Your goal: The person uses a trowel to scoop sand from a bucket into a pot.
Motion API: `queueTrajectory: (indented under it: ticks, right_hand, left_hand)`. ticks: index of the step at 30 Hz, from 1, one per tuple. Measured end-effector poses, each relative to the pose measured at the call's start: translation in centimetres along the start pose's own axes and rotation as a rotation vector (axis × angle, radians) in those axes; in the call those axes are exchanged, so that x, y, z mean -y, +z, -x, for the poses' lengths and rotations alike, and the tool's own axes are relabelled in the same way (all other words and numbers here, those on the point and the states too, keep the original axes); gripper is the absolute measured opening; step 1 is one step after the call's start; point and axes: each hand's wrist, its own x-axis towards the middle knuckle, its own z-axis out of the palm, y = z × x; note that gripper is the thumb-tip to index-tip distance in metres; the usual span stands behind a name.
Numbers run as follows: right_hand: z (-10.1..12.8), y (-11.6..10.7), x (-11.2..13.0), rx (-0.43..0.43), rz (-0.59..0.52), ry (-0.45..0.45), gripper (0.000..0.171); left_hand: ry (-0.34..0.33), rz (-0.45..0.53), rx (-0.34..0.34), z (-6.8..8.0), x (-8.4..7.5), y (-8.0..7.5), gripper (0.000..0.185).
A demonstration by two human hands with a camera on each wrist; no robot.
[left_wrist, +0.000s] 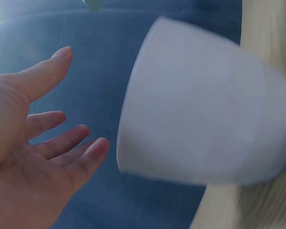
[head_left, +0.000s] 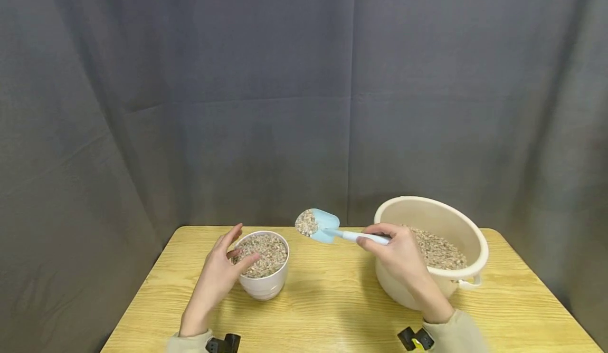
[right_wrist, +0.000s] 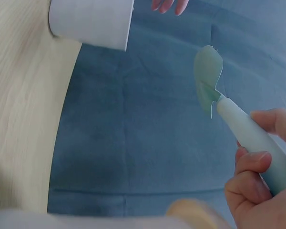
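Note:
My right hand (head_left: 401, 250) grips the white handle of a small light-blue shovel (head_left: 325, 221), held level above the table with pale gravel (head_left: 306, 223) in its scoop. In the right wrist view the fingers wrap the shovel's handle (right_wrist: 250, 136). A white pot (head_left: 266, 285), filled close to its rim with the same gravel, stands left of the shovel. My left hand (head_left: 222, 266) hovers at the pot's left rim, fingers spread and thumb over the gravel. The left wrist view shows a gap between that hand (left_wrist: 47, 138) and the pot (left_wrist: 200, 105).
A large cream bucket (head_left: 387, 279) with gravel (head_left: 439, 250) inside stands on the right, beneath and behind my right hand. Its small side handle (head_left: 470, 283) sticks out at the lower right. The wooden table (head_left: 328, 300) ends at a grey curtain (head_left: 266, 131).

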Motion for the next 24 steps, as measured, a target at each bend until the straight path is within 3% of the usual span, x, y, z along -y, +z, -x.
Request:
queueTrajectory:
  ticks: [2,7,14,24]
  right_hand:
    - [-0.2,0.7,0.3,0.021,-0.032,0.022,0.012]
    - [-0.6,2.6,0.5,0.059,-0.116,0.081,0.012]
    - [-1.5,5.2,0.2,0.074,-0.038,-0.074,0.008]
    - [-2.1,7.8,-0.6,0.105,0.057,-0.158,0.008]
  left_hand:
    - [-0.038,-0.021,-0.005,0.1,0.7,-0.5,0.081]
    - [-0.057,-0.038,0.002,0.4,1.8,-1.3,0.083]
    - [-0.062,-0.007,-0.002,0.4,2.8,-1.9,0.083]
    - [-0.079,0.084,0.085,0.3,4.7,-1.3,0.092]
